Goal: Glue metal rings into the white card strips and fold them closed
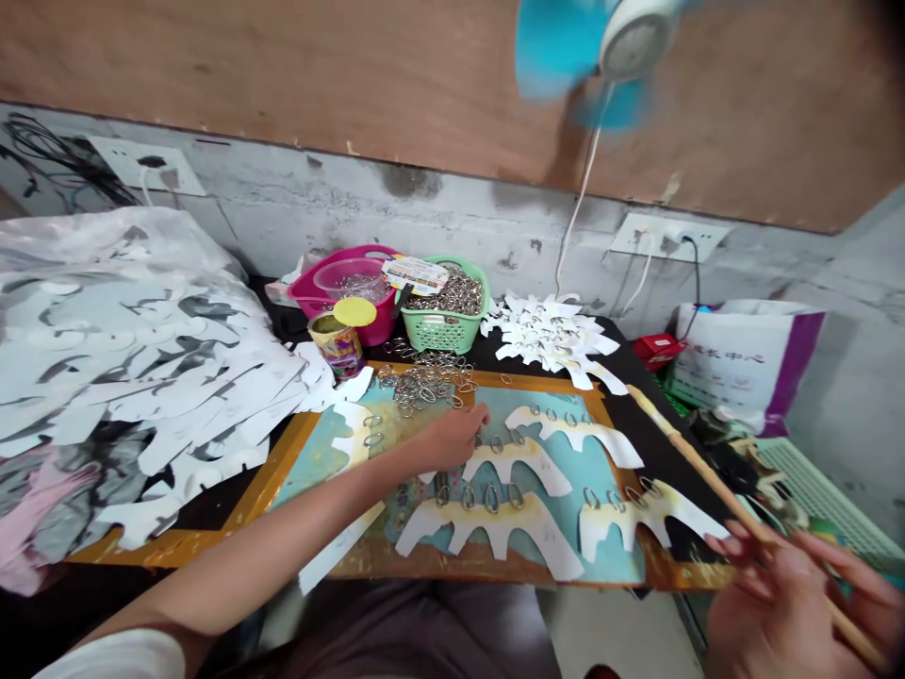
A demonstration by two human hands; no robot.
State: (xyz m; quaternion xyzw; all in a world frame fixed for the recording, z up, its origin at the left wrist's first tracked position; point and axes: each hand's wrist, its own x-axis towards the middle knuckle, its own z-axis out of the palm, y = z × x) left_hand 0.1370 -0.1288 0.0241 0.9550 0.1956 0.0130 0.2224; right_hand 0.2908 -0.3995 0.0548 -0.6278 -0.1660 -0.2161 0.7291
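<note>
My left hand (456, 438) reaches over the middle of the blue board (487, 405), its fingers pinched together beside a white cut-out piece (519, 462) that carries oval metal rings. Whatever the fingertips hold is too small to make out. At the lower right, my right hand (798, 594) grips a long wooden-handled brush (714, 486), whose pale bristle end points up and left. Nearer to me lies another white piece (487, 528) with rings along its yellowish edge. More such pieces, one at the right (629, 519), lie on the board. Loose metal rings (428, 382) are heaped behind my left hand.
Behind the rings stand a printed tin (337, 349), a pink basket (304, 288) and a green basket (445, 330) of rings. White cut-outs (198, 377) pile up at left; ringed pieces (551, 330) stack at back right. A fan (636, 42) hangs above.
</note>
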